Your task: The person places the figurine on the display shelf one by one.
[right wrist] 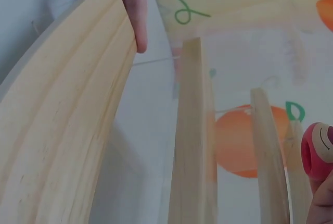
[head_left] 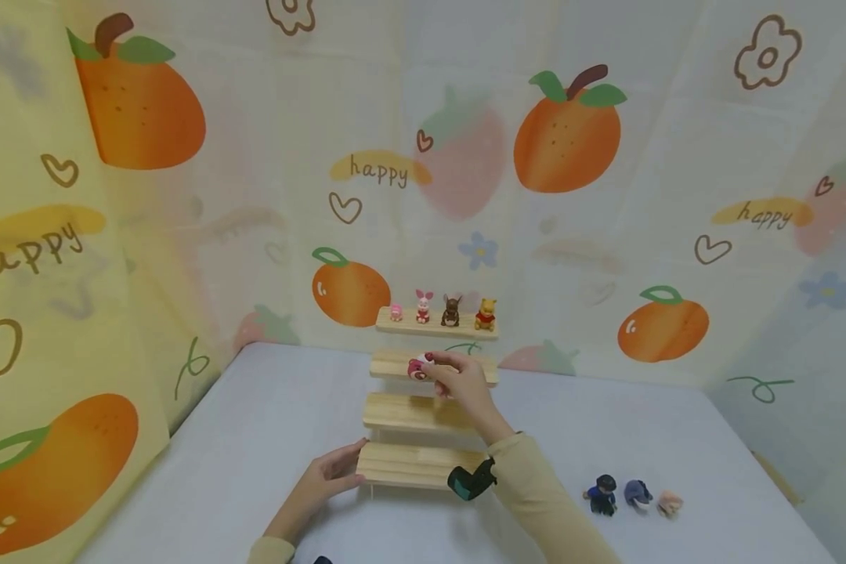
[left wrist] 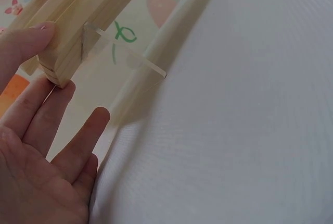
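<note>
My right hand (head_left: pixel 461 384) pinches a pink figurine (head_left: pixel 419 366) with a white-and-red top in front of the second-highest board (head_left: pixel 391 363) of a stepped wooden display rack. In the right wrist view the figurine (right wrist: pixel 315 151) shows at the right edge, held by fingertips (right wrist: pixel 323 200). My left hand (head_left: pixel 320 486) grips the left end of the lowest board (head_left: pixel 416 462). The left wrist view shows the thumb on top of that board's end (left wrist: pixel 67 62) and fingers underneath. Across the top board (head_left: pixel 437 330) sit several figurines, among them a yellow bear (head_left: pixel 486 315) in red.
On the white table cover (head_left: pixel 296 407), right of the rack, lie a dark-haired figurine (head_left: pixel 601 495), a blue-grey figurine (head_left: pixel 638 494) and a pale pink one (head_left: pixel 670 504). A fruit-print curtain (head_left: pixel 465 235) hangs behind. A black device (head_left: pixel 472 479) is at my right wrist.
</note>
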`<state>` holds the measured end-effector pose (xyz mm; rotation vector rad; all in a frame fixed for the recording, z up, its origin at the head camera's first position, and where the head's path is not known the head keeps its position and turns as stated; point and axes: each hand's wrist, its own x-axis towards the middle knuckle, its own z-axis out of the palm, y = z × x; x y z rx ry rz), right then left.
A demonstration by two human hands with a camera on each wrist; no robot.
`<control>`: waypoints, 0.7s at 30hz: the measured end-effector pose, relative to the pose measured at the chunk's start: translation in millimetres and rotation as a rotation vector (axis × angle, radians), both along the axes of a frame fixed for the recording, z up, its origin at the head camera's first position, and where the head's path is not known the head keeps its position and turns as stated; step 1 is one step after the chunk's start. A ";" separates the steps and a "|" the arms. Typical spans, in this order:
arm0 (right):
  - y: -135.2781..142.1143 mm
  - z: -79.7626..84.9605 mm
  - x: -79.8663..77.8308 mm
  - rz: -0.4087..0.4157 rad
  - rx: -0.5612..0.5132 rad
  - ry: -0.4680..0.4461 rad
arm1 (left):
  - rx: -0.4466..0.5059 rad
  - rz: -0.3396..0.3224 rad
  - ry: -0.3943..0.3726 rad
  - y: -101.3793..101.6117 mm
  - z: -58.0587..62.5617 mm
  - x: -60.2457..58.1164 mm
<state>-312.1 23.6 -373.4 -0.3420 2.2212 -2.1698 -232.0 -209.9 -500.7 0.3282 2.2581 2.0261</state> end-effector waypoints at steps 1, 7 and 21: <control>-1.3 0.5 -0.7 0.002 -0.004 -0.007 | 0.002 -0.001 0.003 -0.5 -0.2 0.0; -11.0 3.6 -4.0 0.007 -0.044 -0.047 | -0.004 -0.017 0.002 -2.8 -1.5 0.3; -36.2 4.1 -11.2 0.033 -0.112 -0.098 | 0.000 -0.019 0.019 -1.9 -4.8 -2.9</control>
